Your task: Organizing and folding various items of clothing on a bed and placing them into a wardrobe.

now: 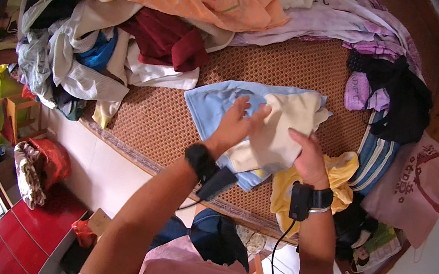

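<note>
A cream cloth garment lies partly over a light blue garment on the woven mat before me. My left hand is over the left part of the cream cloth, fingers apart; whether the fingertips touch it is unclear. At the cream garment's right edge, my right hand grips the fabric, thumb on top and the other fingers largely hidden. Beneath and beside the right wrist spreads a yellow garment. Both wrists wear black strapped devices with cables.
Left on the bed sit a dark red garment and a heap of pale clothes. An orange cloth lies at the far side. To the right are black clothing, a blue striped item and a pink bag.
</note>
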Action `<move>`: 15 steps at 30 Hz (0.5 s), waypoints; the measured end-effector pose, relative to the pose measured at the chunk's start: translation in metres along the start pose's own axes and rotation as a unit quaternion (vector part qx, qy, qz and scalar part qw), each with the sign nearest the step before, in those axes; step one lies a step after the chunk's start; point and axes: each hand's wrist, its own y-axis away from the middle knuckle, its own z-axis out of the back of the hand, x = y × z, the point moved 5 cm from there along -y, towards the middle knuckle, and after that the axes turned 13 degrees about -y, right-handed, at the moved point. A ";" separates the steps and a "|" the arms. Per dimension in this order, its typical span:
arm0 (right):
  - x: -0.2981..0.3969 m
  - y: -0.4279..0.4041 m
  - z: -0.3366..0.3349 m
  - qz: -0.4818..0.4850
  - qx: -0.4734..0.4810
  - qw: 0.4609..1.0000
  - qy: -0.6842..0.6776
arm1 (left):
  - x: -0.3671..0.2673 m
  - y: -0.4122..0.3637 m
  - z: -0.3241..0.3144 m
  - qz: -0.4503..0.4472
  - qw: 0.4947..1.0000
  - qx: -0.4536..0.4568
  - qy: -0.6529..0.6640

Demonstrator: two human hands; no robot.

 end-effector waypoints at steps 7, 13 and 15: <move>-0.056 0.022 -0.014 -0.165 -0.051 0.983 -0.054 | 0.001 -0.058 -0.023 0.154 0.926 0.220 0.266; -0.076 0.037 -0.002 -0.117 0.087 0.977 0.155 | -0.014 -0.050 -0.026 0.199 0.847 0.245 0.427; -0.057 0.019 0.019 0.023 -0.038 0.991 0.123 | -0.017 -0.042 -0.025 0.193 0.836 0.303 0.414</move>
